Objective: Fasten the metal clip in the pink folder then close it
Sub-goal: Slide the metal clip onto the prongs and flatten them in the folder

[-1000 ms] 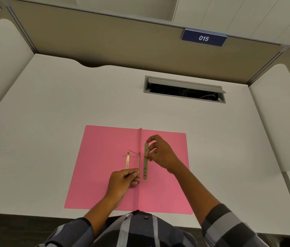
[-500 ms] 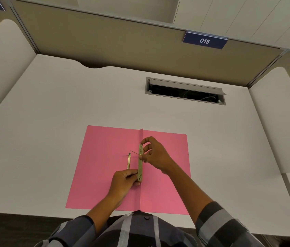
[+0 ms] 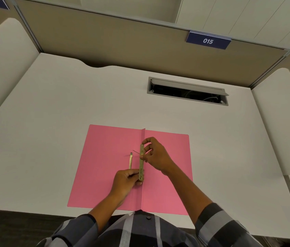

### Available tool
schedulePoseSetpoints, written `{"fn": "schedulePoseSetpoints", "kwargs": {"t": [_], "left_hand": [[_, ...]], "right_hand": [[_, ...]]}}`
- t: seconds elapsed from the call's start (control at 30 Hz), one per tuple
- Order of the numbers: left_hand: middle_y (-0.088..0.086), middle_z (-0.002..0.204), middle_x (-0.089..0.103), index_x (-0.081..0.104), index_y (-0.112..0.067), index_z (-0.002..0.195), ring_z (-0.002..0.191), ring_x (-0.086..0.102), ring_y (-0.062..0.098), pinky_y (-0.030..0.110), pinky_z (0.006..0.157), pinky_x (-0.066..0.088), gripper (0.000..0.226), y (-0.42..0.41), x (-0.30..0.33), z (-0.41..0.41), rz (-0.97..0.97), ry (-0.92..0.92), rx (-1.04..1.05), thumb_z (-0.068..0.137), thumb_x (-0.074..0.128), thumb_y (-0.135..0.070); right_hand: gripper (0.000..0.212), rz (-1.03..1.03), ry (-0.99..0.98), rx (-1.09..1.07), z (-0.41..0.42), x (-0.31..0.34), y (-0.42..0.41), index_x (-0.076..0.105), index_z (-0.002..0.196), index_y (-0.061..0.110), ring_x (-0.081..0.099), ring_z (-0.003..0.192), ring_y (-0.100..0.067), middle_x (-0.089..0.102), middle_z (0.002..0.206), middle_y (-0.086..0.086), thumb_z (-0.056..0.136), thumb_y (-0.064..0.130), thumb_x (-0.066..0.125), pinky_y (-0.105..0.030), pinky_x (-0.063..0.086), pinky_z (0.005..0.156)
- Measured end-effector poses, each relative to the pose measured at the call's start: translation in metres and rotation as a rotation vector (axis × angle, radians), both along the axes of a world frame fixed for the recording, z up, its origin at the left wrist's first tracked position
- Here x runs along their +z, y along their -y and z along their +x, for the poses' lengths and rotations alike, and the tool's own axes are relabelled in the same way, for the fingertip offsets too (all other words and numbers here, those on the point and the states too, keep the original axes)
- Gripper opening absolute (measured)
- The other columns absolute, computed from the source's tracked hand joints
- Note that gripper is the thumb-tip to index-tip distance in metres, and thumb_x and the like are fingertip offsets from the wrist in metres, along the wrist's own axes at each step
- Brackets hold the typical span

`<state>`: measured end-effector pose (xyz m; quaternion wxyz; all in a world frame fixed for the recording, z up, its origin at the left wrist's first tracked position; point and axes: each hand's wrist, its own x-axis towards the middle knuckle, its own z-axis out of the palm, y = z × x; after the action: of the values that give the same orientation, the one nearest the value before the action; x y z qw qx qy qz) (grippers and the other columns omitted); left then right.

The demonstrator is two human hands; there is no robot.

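Pink folder (image 3: 108,168) lies open on the counter (image 3: 69,104). Both hands grasp the metal bar (image 3: 141,162) along its spine: left hand (image 3: 125,180) pinching the near end, right hand (image 3: 155,155) the far.

Pink folder (image 3: 105,168) lies open and flat on the counter, spine crease running front to back down the middle, near edge at the counter's front. Brass metal clip bar (image 3: 141,162) with a row of holes sits along the crease, 1 thin prong (image 3: 130,161) lying flat just left of it.
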<state>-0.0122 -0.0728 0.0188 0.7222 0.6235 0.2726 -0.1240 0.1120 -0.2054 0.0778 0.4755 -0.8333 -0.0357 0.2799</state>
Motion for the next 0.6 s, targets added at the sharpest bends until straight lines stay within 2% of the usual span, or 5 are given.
{"fn": "schedulePoseSetpoints", "kwargs": {"t": [0.23, 0.3, 0.4, 0.53, 0.6], "left_hand": [[0.008, 0.091, 0.085, 0.083, -0.022, 0.097, 0.079, 0.081, 0.023, 0.029, 0.074, 0.066, 0.032, 0.0, 0.0, -0.002, -0.037, -0.009, 0.009, 0.096, 0.067, 0.006], [0.009, 0.092, 0.085, 0.082, -0.021, 0.097, 0.081, 0.082, 0.024, 0.029, 0.073, 0.066, 0.031, -0.003, -0.001, -0.002, -0.028, -0.027, -0.003, 0.096, 0.068, 0.006], [0.007, 0.089, 0.084, 0.081, -0.02, 0.097, 0.08, 0.081, 0.022, 0.027, 0.071, 0.066, 0.029, -0.012, -0.005, 0.003, 0.023, -0.049, -0.012, 0.095, 0.068, 0.007], [0.012, 0.089, 0.083, 0.075, -0.009, 0.111, 0.08, 0.081, 0.025, 0.03, 0.071, 0.067, 0.021, -0.025, -0.005, 0.021, 0.069, -0.05, 0.042, 0.098, 0.066, 0.004], [0.016, 0.092, 0.082, 0.071, -0.015, 0.119, 0.081, 0.08, 0.029, 0.037, 0.072, 0.066, 0.026, -0.028, -0.002, 0.032, 0.063, -0.031, 0.09, 0.099, 0.065, 0.002]], "right_hand": [[0.051, -0.046, 0.036, 0.016, -0.004, -0.008, -0.003, 0.053, 0.123, 0.02, 0.062, 0.067, -0.012, 0.068, 0.104, -0.017, 0.085, -0.004, 0.08, -0.022, 0.055, 0.059], [0.052, -0.045, 0.045, 0.007, -0.006, -0.011, -0.004, 0.053, 0.123, 0.019, 0.061, 0.066, -0.013, 0.068, 0.103, -0.017, 0.085, -0.004, 0.08, -0.025, 0.057, 0.061], [0.051, -0.035, 0.061, -0.021, -0.009, -0.015, -0.003, 0.054, 0.122, 0.018, 0.063, 0.07, -0.017, 0.068, 0.102, -0.017, 0.085, -0.006, 0.079, -0.038, 0.062, 0.069], [0.049, -0.01, 0.064, -0.059, -0.01, -0.017, -0.003, 0.056, 0.12, 0.017, 0.065, 0.074, -0.019, 0.068, 0.101, -0.017, 0.084, -0.009, 0.077, -0.032, 0.06, 0.065], [0.049, 0.009, 0.067, -0.069, -0.011, -0.017, -0.003, 0.057, 0.119, 0.016, 0.065, 0.073, -0.019, 0.067, 0.101, -0.016, 0.083, -0.011, 0.077, -0.03, 0.06, 0.064]]}}
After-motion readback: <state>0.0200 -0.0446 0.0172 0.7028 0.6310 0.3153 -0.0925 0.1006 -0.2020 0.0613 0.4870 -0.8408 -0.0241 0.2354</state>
